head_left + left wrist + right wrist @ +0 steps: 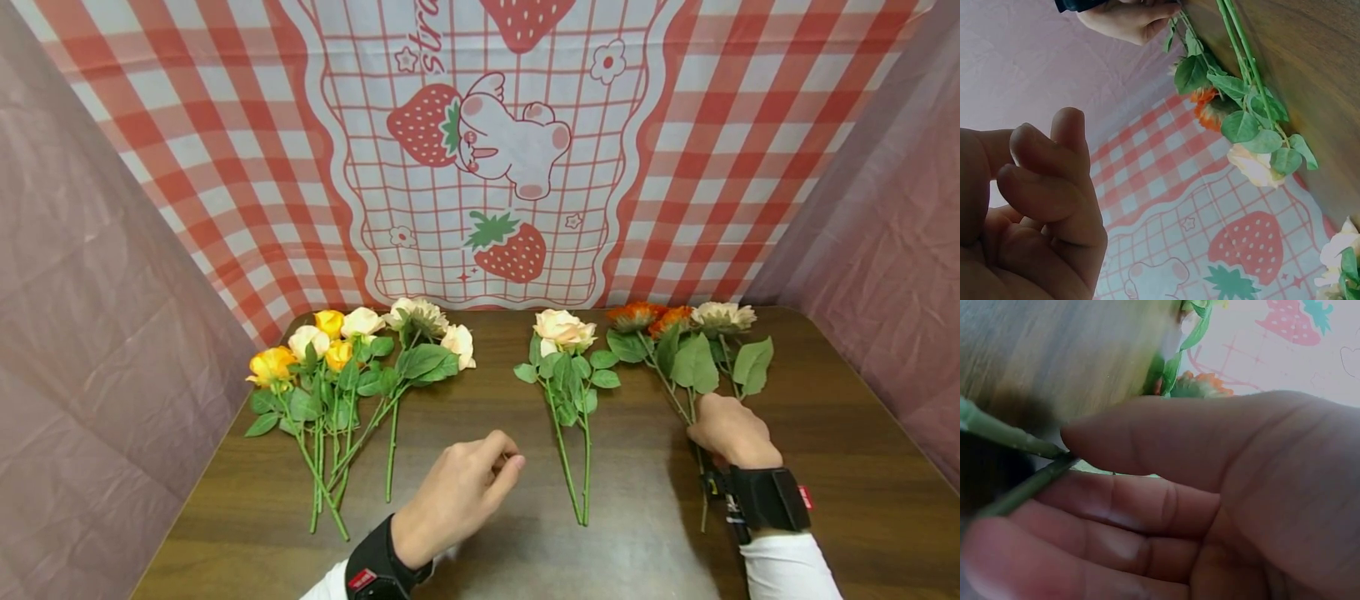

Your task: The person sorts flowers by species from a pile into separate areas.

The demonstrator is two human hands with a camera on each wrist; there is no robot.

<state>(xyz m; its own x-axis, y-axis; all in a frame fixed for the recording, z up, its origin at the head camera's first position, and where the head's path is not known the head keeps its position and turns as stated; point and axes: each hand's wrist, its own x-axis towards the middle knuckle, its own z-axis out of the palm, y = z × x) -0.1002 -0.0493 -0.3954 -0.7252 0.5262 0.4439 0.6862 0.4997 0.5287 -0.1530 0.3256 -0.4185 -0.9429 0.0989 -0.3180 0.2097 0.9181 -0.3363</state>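
Observation:
At the right of the table, my right hand (733, 431) pinches flower stems between thumb and fingers; two green stems (1029, 487) cross at its thumb tip in the right wrist view. Above that hand lie orange flowers (636, 315) and a cream-white flower (722, 317) among broad leaves; which stems belong to which bloom is partly hidden. My left hand (465, 492) hovers over the table's front middle, fingers loosely bent, holding nothing. Nearest to it on the right are peach roses (564, 331) with two stems lying close together.
On the left lies a group of yellow roses (272, 367), cream roses (309, 342) and a pale, many-petalled flower (417, 318), their stems crossing. Behind the brown wooden table (495, 400) hangs a red-checked strawberry cloth (480, 167). Pinkish fabric (97, 333) hangs at both sides.

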